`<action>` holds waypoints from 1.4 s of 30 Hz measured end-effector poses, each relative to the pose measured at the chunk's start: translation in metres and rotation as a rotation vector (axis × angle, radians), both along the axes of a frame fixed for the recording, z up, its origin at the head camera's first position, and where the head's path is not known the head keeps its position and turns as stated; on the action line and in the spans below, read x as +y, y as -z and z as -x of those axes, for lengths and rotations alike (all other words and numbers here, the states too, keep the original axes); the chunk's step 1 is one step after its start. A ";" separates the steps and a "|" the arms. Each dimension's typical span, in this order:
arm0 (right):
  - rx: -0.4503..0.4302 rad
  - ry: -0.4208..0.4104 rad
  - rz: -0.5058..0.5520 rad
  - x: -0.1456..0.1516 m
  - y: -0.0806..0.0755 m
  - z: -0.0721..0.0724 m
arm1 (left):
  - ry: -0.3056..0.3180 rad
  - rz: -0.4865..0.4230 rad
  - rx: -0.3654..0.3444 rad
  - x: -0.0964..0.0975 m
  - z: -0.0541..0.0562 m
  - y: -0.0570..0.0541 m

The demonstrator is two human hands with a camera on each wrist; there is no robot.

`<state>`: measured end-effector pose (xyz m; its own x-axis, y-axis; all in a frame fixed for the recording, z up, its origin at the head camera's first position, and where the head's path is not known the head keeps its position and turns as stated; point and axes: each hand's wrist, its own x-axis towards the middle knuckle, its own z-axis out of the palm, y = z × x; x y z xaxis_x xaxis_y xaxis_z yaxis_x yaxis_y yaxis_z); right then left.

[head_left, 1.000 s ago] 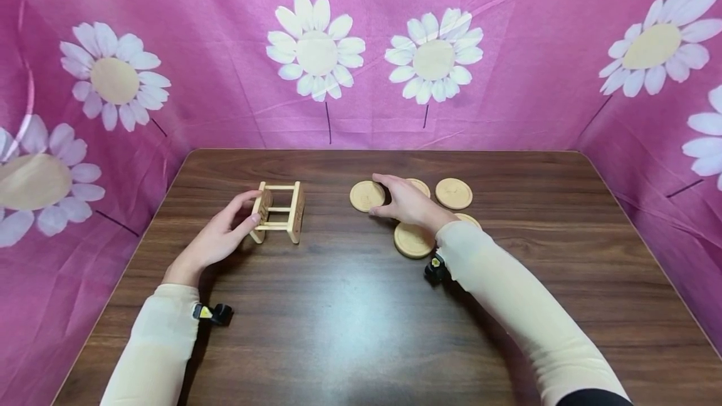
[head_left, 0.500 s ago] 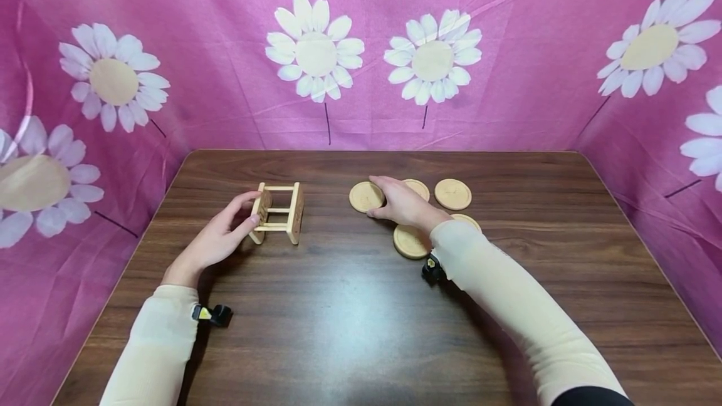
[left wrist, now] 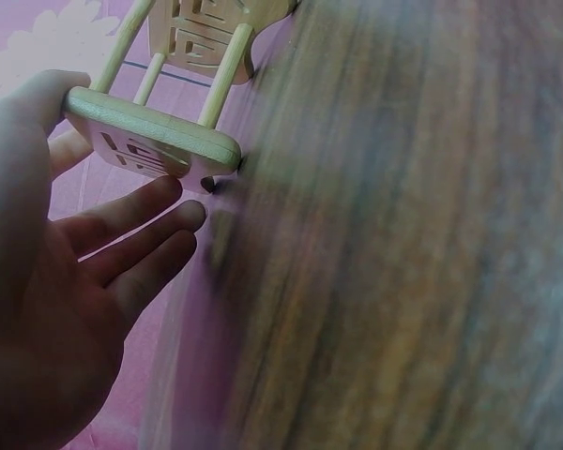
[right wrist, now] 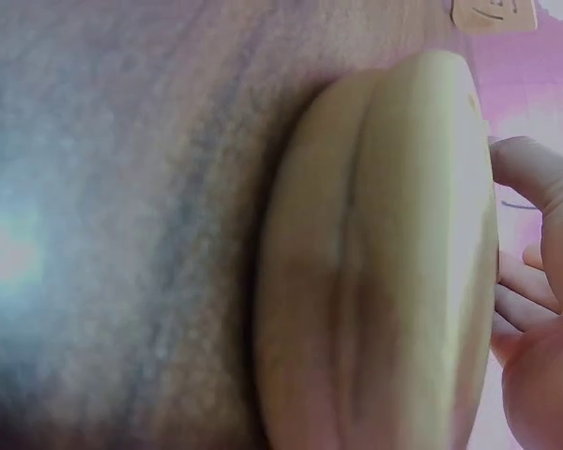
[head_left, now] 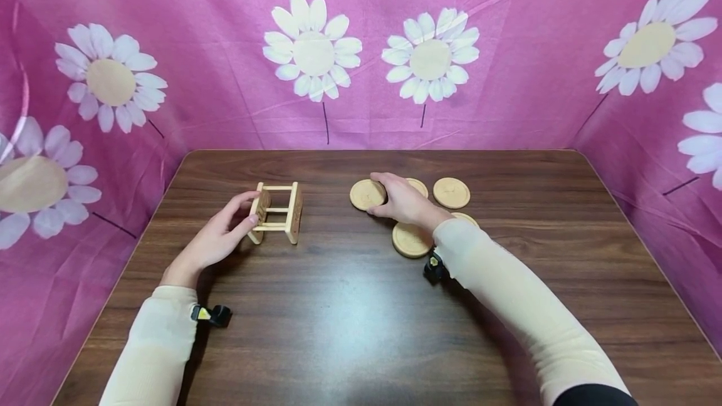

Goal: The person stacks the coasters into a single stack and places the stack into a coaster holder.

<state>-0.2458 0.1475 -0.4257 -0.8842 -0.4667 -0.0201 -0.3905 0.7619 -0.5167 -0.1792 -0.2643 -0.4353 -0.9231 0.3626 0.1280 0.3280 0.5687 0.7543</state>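
On the left of the table stands a small wooden coaster rack (head_left: 293, 212), two cut-out side panels joined by thin rods. My left hand (head_left: 217, 234) holds its left panel between thumb and forefinger; in the left wrist view the other fingers (left wrist: 145, 262) stretch out below the panel. Toward the back middle, a round wooden coaster (head_left: 365, 195) has its right side in the grip of my right hand (head_left: 408, 202), thumb at the near edge and fingers at the far edge. In the right wrist view, two stacked coasters (right wrist: 394, 262) block much of the scene.
Close around the right hand lie more round coasters: one partly behind it (head_left: 418, 187), one at the back right (head_left: 452, 193), a thicker-looking pile in front (head_left: 410, 240) and one partly under the forearm (head_left: 467, 218). A pink flowered cloth (head_left: 372, 124) hangs behind the brown table (head_left: 338, 306).
The right hand's fingers have closed in on the coaster's right side, and that coaster has shifted very slightly relative to the others. The left hand and rack look unchanged.
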 end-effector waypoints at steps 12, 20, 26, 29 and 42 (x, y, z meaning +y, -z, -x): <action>0.057 0.023 0.140 0.019 -0.007 -0.007 | 0.003 -0.002 0.003 0.000 0.000 0.000; 0.062 0.024 0.156 0.029 -0.004 -0.016 | 0.004 -0.005 0.005 0.000 0.000 0.000; 0.060 0.021 0.168 0.033 -0.003 -0.023 | 0.009 -0.007 0.011 0.000 0.001 0.001; 0.058 0.019 0.172 0.035 -0.006 -0.026 | 0.007 -0.004 0.015 -0.001 0.000 0.002; 0.056 0.027 0.190 0.049 -0.009 -0.042 | 0.001 -0.004 -0.001 -0.001 0.001 0.001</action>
